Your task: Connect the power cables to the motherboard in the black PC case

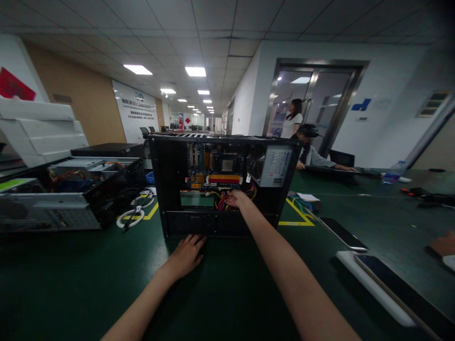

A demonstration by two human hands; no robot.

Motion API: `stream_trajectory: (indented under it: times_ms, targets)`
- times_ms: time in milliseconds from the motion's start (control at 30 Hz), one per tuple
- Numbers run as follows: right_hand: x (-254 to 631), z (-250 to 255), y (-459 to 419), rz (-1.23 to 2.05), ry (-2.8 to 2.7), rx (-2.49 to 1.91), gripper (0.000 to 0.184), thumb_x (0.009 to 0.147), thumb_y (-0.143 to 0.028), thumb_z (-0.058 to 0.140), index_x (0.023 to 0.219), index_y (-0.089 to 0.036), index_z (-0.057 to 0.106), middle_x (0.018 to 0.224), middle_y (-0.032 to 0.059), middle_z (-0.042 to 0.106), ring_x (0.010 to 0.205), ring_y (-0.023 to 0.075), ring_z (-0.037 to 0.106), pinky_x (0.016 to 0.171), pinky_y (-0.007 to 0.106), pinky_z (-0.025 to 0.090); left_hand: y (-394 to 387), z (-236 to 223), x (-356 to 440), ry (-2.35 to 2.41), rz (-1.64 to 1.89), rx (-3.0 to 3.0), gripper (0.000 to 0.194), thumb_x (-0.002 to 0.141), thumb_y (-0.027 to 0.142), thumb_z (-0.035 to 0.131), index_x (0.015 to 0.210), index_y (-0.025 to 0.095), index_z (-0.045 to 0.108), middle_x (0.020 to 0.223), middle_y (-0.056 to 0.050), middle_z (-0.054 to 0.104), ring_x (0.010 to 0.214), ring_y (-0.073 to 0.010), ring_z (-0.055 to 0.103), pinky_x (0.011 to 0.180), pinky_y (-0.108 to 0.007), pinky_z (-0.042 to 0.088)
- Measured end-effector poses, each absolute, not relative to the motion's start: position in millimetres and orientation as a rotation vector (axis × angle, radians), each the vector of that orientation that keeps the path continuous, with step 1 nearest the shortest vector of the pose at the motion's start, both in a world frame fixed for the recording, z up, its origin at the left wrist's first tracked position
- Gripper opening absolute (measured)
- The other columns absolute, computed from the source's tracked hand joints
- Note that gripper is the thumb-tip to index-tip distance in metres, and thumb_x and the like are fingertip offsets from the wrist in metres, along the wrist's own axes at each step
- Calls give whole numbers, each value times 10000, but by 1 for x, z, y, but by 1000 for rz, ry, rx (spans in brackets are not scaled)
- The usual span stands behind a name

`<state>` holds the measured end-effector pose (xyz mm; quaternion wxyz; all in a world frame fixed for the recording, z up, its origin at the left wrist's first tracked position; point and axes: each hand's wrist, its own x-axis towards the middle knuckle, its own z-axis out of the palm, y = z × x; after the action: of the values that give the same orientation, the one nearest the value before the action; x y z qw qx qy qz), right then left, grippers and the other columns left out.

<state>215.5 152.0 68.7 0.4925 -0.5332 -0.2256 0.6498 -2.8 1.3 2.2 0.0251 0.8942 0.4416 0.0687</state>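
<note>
A black computer case (199, 223) lies across the table in front of me with its side open. Inside it are a motherboard (199, 163) with red and yellow memory slots (227, 179) and, at the upper right, a silver power supply (277, 166). My right hand (236, 199) reaches into the case, its fingers closed around a bundle of coloured cables (222, 202) below the motherboard. My left hand (188, 253) rests flat on the table with fingers spread, the tips at the bottom edge of the case.
Another opened computer case (67, 203) lies at the left, near coiled white cables (131, 218). Yellow tape (295, 223) marks the green table (227, 289). Phones (343, 233) and a white box-like item (377, 289) lie at the right. A person (320, 154) sits across; another stands behind.
</note>
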Motion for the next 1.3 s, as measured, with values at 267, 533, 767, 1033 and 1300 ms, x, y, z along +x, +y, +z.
stream_trajectory:
  times_ms: [267,533,767,1033,1300]
  targets:
    - [216,71,152,1561,-531,-1346,119,817,-86,374,755,-142,458,607,0,471,562,95,520,583,248,476,0,4,-3,1357,208,2745,520,762,253,431,1269,221,316,1279,-68,377,1158,-240,329,925,-395,309]
    - [218,70,155,1580,-484,-1325,110,806,-66,394,770,-135,472,664,22,510,606,101,539,635,275,472,1,2,-3,1358,220,2746,518,765,250,433,1268,217,317,1261,-68,393,1147,-237,336,932,-393,295]
    - [216,74,148,1591,-493,-1343,128,825,-100,365,737,-141,449,669,25,490,628,103,530,600,247,464,1,1,-4,1353,225,2766,509,770,249,427,1266,217,316,1262,-69,391,1143,-234,341,923,-388,306]
    - [218,77,141,1627,-621,-1346,33,768,-135,468,751,-160,455,678,15,504,635,102,519,600,252,464,2,1,-4,1357,230,2770,520,767,247,429,1271,211,308,1271,-76,381,1140,-244,342,908,-394,327]
    - [217,73,140,1014,-723,-1480,81,736,-218,473,767,-155,513,543,-22,525,416,62,450,462,191,411,2,3,-4,1359,212,2733,523,761,253,426,1270,233,309,1291,-56,371,1170,-242,317,927,-408,304]
